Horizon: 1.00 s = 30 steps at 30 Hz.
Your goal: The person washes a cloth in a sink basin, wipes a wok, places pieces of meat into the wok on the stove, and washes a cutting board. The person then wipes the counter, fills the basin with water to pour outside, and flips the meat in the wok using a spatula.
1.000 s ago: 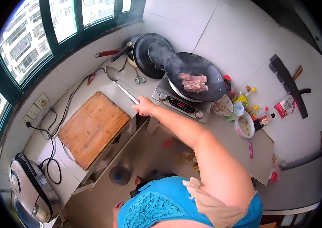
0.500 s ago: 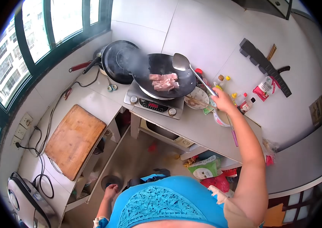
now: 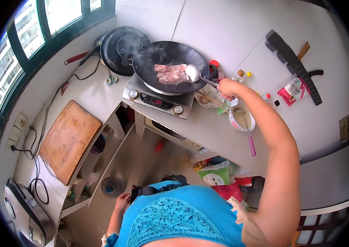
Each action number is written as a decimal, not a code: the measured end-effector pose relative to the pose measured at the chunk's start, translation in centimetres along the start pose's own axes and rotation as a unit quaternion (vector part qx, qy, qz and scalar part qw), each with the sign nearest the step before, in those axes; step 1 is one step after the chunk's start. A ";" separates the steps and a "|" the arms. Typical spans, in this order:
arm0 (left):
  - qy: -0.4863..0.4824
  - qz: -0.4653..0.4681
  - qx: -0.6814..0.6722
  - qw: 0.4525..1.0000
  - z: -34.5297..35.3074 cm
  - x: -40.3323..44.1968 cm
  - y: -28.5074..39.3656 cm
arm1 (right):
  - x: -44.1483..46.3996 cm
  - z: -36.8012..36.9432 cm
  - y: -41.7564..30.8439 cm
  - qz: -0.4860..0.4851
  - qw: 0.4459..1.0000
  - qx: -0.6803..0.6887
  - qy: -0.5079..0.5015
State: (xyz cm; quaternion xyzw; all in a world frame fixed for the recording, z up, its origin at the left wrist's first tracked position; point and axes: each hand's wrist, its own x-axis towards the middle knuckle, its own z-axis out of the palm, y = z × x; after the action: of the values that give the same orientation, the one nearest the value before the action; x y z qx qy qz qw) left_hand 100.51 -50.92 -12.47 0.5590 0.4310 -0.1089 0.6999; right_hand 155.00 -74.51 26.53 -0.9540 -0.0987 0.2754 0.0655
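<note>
My right hand [image 3: 229, 89] is closed around the handle of a metal spatula [image 3: 193, 73]. The spatula's blade is inside the black wok [image 3: 145, 64], at the right end of several raw pink meat slices [image 3: 170, 75]. Steam rises from the wok, which sits on an induction cooker [image 3: 160, 103] with a lit red display. Down at my waist, my left hand [image 3: 121, 202] is closed beside a black strap [image 3: 149, 190]; what its fingers hold, if anything, is hidden.
Right of the cooker are a plate [image 3: 207, 99], a bowl [image 3: 246, 124] with a purple-handled ladle [image 3: 251, 140], and several bottles. A black lid-like pan [image 3: 121, 49], scissors [image 3: 111, 78], a wooden cutting board [image 3: 70, 142] and cables lie left. A knife rack [image 3: 291, 66] hangs on the wall.
My right hand has brought the spatula down from above the wok's right rim onto the meat. The view has shifted slightly, and more of the bowl and ladle shows.
</note>
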 end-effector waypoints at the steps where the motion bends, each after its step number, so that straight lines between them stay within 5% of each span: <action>1: 0.006 -0.005 0.000 1.000 0.1 -0.3 -0.2 | -0.7 -0.2 -0.1 -0.023 1.000 0.015 0.002; 8: 0.007 -0.016 -0.019 1.000 -0.1 0.6 -0.7 | -3.5 -1.4 -0.8 -0.051 0.999 -0.009 -0.007; 13: 0.009 -0.014 -0.020 1.000 -0.2 1.1 -0.1 | -0.2 -1.3 0.1 -0.128 0.956 -0.260 0.057; 17: 0.028 -0.017 -0.016 0.999 -0.6 0.2 0.4 | -3.9 -1.7 -2.3 -0.039 0.980 -0.170 0.100; 21: 0.035 -0.017 -0.008 0.999 -1.2 -1.1 0.4 | -4.7 -1.7 0.0 -0.138 0.953 -0.178 0.202; 24: 0.036 -0.039 -0.028 0.998 -1.8 -0.8 -1.1 | -8.7 -2.1 -0.2 -0.173 0.974 -0.083 0.122; 30: 0.042 -0.039 -0.004 0.998 -1.4 -0.8 0.4 | -8.4 1.2 0.9 -0.186 0.933 -0.245 0.187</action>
State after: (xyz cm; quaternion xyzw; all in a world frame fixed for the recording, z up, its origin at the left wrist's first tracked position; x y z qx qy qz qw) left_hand 99.58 -49.77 -11.64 0.5434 0.4818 -0.1106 0.6785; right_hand 147.51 -77.18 29.63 -0.9392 -0.3248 0.0422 -0.1033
